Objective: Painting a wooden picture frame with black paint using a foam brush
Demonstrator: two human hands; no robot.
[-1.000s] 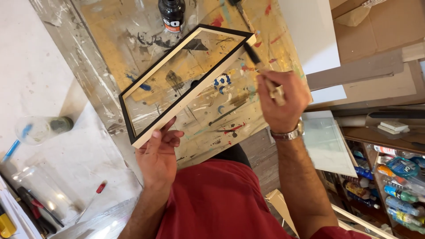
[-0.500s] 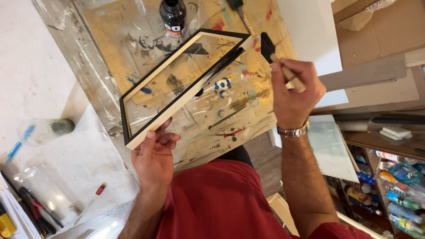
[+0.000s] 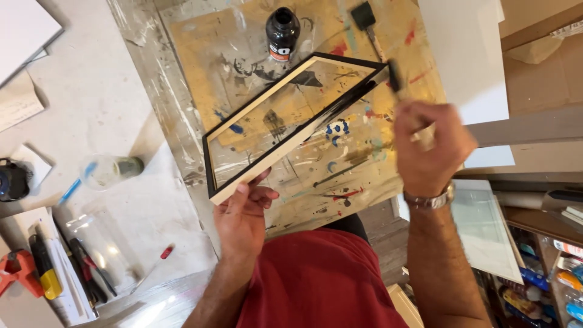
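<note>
My left hand [image 3: 243, 212] grips the near corner of a wooden picture frame [image 3: 267, 155], held tilted on edge over a paint-splattered board [image 3: 364, 164]. The frame's outside is black; part of its near side edge is bare wood and the far part is painted black. My right hand [image 3: 428, 146] holds a foam brush [image 3: 393, 74] whose black tip touches the frame's far right corner. A black paint bottle [image 3: 282, 31] stands just beyond the frame. A second foam brush [image 3: 365, 18] lies on the board at the top.
Plastic sheeting [image 3: 152, 200] covers the table on the left, with a clear jar [image 3: 109, 170], a blue marker [image 3: 71, 189], pens, a small red tool [image 3: 163, 254] and an orange clamp [image 3: 18, 267]. White boards [image 3: 467, 61] lie to the right. Paint bottles fill shelves at lower right [image 3: 546, 285].
My right hand has slid the brush from the middle of the frame's edge out to its far right corner. My left hand has kept the frame in the same tilt.
</note>
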